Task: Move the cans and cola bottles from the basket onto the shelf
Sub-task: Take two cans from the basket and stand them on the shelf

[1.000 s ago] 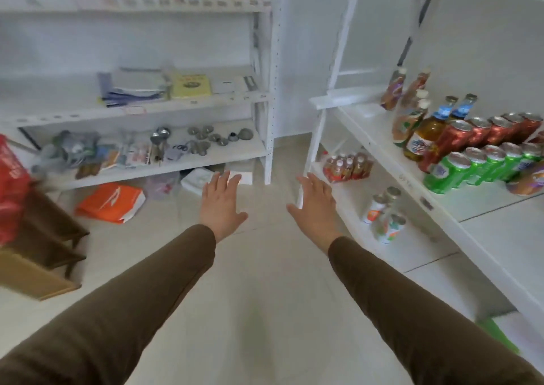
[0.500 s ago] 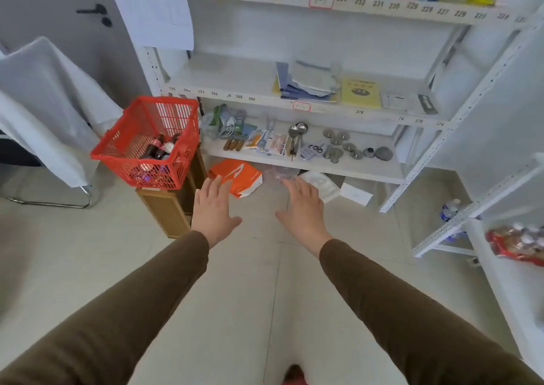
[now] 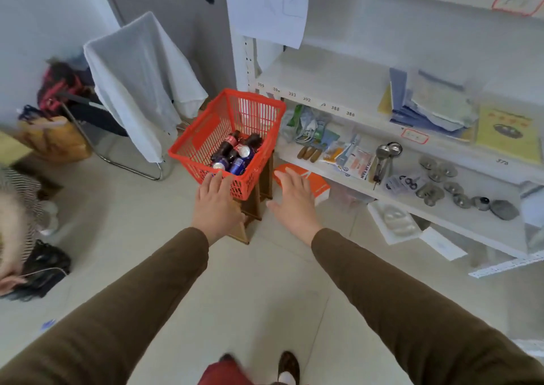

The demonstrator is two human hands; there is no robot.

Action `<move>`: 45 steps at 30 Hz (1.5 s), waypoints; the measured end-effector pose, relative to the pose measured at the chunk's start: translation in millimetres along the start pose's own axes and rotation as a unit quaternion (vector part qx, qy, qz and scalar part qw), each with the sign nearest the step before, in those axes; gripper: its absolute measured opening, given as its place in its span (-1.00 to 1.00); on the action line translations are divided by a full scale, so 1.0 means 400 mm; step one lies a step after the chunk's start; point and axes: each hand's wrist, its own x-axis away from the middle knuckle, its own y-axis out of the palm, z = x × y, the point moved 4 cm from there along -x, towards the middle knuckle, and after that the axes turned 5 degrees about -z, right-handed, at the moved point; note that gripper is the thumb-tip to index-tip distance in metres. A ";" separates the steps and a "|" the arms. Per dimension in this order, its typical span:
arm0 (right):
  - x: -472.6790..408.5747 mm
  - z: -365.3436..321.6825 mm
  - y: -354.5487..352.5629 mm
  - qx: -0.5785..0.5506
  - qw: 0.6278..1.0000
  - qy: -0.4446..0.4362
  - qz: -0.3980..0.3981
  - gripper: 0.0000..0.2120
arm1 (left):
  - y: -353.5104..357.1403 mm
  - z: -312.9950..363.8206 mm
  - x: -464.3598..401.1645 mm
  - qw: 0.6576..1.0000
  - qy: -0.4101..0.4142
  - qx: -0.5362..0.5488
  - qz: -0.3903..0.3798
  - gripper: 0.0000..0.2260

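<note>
A red plastic basket (image 3: 206,140) stands on a small wooden stool (image 3: 253,205) in front of me. Inside lie dark cola bottles (image 3: 227,146) with red labels and blue cans (image 3: 238,165) with silver tops. My left hand (image 3: 216,205) is stretched out, fingers apart, its tips near the basket's front rim. My right hand (image 3: 294,200) is open too, just right of the basket and empty. The drinks shelf is out of view.
White shelving (image 3: 338,96) on the right holds papers, spoons, packets and metal discs. An orange box (image 3: 316,186) lies on the floor under it. A chair draped with a white cloth (image 3: 138,87) stands left of the basket. Another person's sleeve shows at the left edge.
My view has swung left, away from the drinks shelf, and closer to the basket. Both open hands now reach the basket's front; a second ago it was barely in view.
</note>
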 end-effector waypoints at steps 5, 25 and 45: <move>-0.211 -0.111 0.064 0.002 0.999 -0.031 -0.017 -0.33 | -0.057 -0.160 -0.161 1.000 -0.017 0.015 0.003 -0.19; -0.860 -0.142 0.228 -0.054 0.994 0.041 -0.081 -0.33 | 0.003 -0.390 -0.817 0.988 0.000 -0.001 -0.152 -0.17; -1.164 0.057 0.562 0.067 0.953 0.117 -0.272 -0.14 | 0.374 -0.492 -0.969 0.916 -0.037 -0.042 -0.398 -0.17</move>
